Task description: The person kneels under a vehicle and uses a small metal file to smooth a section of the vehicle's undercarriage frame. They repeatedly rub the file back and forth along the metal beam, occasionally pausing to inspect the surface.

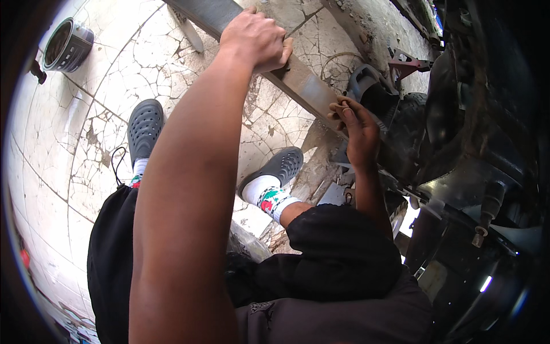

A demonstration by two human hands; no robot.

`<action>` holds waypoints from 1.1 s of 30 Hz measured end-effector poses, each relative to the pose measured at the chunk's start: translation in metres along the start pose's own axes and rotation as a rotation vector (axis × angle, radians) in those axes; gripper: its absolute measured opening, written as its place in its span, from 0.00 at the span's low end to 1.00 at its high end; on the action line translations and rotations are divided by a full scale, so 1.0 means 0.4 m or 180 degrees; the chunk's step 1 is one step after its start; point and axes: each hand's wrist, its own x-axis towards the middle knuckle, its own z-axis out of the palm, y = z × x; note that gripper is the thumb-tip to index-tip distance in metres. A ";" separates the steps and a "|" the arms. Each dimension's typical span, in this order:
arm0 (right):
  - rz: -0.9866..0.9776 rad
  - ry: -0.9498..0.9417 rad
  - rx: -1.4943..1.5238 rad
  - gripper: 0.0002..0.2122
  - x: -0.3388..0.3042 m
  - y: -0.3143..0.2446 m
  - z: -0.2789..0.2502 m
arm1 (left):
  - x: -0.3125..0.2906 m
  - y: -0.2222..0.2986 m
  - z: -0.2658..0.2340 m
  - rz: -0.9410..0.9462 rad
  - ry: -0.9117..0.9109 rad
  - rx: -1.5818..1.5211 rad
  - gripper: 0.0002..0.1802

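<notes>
resting the left hand (253,39) on the upper stretch of a long grey bar (312,90), with fingers curled at its edge; cannot tell whether clamped on the bar itself or on something under the palm. gripping the bar near its lower right end with the right hand (357,127), thumb and bent fingers closed at the edge. holding the bar aslant from the top edge down to the right, over a cracked tiled floor (109,60). wearing grey clogs (144,131) and patterned white socks (276,198). having a dark open-topped can (81,50) at upper left and dark machinery (464,137) beside the right forearm.
</notes>
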 end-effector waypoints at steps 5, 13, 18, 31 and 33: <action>-0.0150 -0.0157 -0.0120 0.14 -0.009 -0.024 0.009 | -0.006 0.003 -0.015 0.0000 -0.0153 0.0113 0.34; -0.1251 -0.0362 -0.0866 0.11 -0.027 -0.190 -0.024 | -0.003 0.051 -0.092 0.0173 -0.0761 -0.0175 0.19; -0.1705 -0.1102 -0.1630 0.14 -0.129 -0.347 -0.061 | 0.005 -0.093 0.041 -0.0442 -0.1193 -0.2117 0.22; -0.0881 -0.0451 0.0309 0.20 -0.365 -0.459 -0.101 | -0.435 0.336 -0.779 -0.0146 -0.1134 -0.3496 0.16; -0.0862 -0.0379 0.0032 0.20 -0.404 -0.442 -0.055 | -0.472 0.387 -0.758 -0.0024 -0.0817 -0.3068 0.13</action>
